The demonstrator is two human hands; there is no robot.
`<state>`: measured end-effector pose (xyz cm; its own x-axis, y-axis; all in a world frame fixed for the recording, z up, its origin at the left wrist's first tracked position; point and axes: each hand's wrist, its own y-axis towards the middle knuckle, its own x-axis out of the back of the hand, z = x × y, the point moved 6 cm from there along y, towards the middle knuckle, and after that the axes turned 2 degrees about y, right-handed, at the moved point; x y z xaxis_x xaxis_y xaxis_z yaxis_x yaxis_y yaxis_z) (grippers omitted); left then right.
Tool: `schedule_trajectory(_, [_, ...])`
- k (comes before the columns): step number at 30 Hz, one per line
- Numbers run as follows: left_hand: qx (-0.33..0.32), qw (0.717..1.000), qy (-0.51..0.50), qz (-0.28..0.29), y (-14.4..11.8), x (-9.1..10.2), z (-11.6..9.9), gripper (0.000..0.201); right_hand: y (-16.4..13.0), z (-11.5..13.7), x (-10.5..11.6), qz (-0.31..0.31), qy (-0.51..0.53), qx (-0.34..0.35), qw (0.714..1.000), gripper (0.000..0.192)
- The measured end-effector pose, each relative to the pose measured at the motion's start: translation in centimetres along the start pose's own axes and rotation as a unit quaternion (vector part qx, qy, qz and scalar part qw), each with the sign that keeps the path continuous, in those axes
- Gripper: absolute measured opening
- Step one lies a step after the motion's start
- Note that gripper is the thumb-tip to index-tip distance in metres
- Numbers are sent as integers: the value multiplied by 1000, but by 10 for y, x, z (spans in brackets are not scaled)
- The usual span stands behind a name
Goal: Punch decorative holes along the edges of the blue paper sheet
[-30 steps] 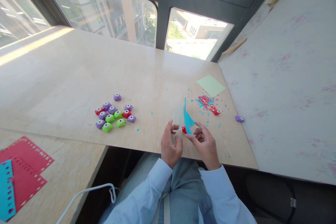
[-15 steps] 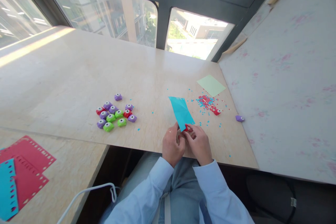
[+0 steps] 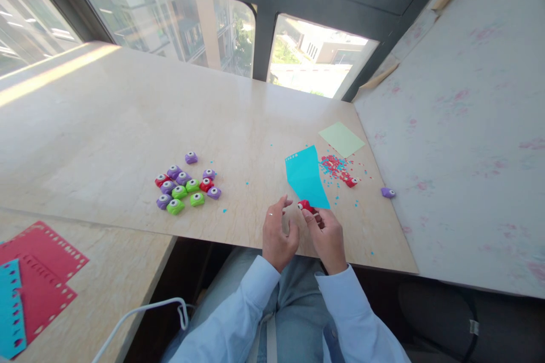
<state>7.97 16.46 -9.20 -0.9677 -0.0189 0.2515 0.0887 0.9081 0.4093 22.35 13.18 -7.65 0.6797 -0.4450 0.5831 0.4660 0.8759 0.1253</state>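
A red craft punch (image 3: 305, 205) with a white round top is gripped in my right hand (image 3: 327, 232) near the front edge of the table. A blue sheet of paper (image 3: 305, 173) stretches away from the punch, with a row of small holes along its far left edge. Its near corner meets the punch; whether it sits in the slot I cannot make out. My left hand (image 3: 279, 234) is just left of the punch, holding nothing, fingers apart and thumb out.
Several purple, green and red punches (image 3: 179, 192) cluster left on the table. Red and blue paper bits (image 3: 334, 166) lie right, near another red punch (image 3: 351, 182), a pale green sheet (image 3: 342, 139) and a purple punch (image 3: 388, 193). Punched red sheets (image 3: 46, 249) lie at lower left.
My left hand has let go of the blue sheet and opened. The sheet has swung to the right and shows more of its face. The red punch is now more visible in my right hand.
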Motion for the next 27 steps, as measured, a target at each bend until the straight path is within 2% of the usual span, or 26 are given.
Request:
schedule_trajectory(6, [-30,997,53,43,2,-7,-6,49,0,-3,-1,5,-36,19,999,34])
schedule_trajectory(9, [-37,996,62,46,2,-7,-7,47,1,-1,-4,16,-46,32,998,32])
schedule_trajectory(15, [-21,996,80,32,4,-6,-8,36,4,-2,-8,10,-81,12,997,31])
schedule_trajectory(20, [-21,990,119,69,8,-14,-11,28,8,-3,-11,20,-75,1,997,30])
schedule_trajectory(22, [-40,987,139,71,7,-16,-12,35,8,-2,-10,17,-56,-2,998,31])
schedule_trajectory(25, [-74,985,140,69,4,-17,-13,57,5,1,-3,-1,-9,-8,1000,36])
schedule_trajectory(27, [-83,986,123,81,2,-16,-12,62,1,3,1,0,48,-29,998,40])
